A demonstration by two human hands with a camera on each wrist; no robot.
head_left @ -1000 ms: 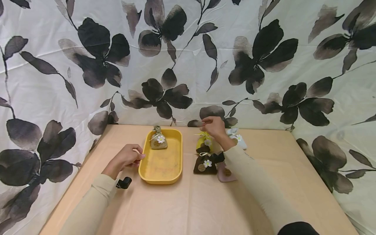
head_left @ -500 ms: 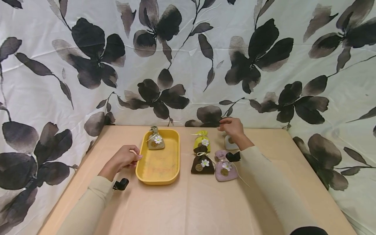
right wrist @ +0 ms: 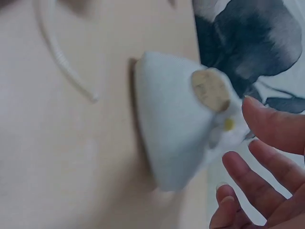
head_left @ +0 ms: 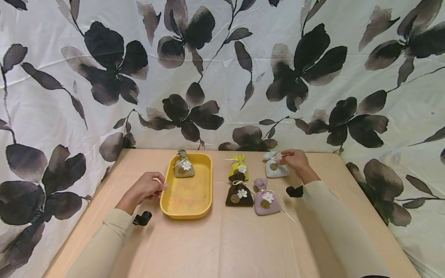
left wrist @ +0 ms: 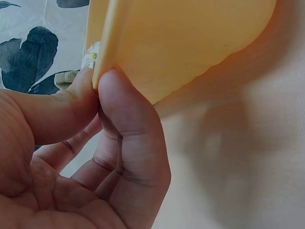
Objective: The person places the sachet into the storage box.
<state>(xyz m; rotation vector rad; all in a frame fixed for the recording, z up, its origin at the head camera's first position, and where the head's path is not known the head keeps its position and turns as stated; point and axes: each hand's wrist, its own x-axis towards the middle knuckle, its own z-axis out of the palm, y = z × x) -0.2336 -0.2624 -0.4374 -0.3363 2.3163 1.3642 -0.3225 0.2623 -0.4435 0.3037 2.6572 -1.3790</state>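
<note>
My left hand (head_left: 146, 188) pinches the left rim of a yellow tray (head_left: 187, 199) between thumb and bent forefinger, as the left wrist view shows close up. Inside the tray's far end sits a beige drawstring pouch (head_left: 184, 170) with a white flower. My right hand (head_left: 296, 162) is at a pale blue-white pouch (head_left: 276, 170) at the back right. In the right wrist view, its thumb and spread fingers (right wrist: 271, 126) stand apart around the flower side of that pouch (right wrist: 167, 119), not gripping it.
Left of the pale pouch lie a yellow-green pouch (head_left: 238, 170), a dark brown pouch (head_left: 236, 197) and a lilac pouch (head_left: 265, 204), whose cord trails toward the front. A floral cloth (head_left: 243, 85) hangs behind the table (head_left: 243, 247).
My right hand has moved rightward from above the yellow-green pouch to the pale pouch, uncovering the lilac one. My left hand stays on the tray rim.
</note>
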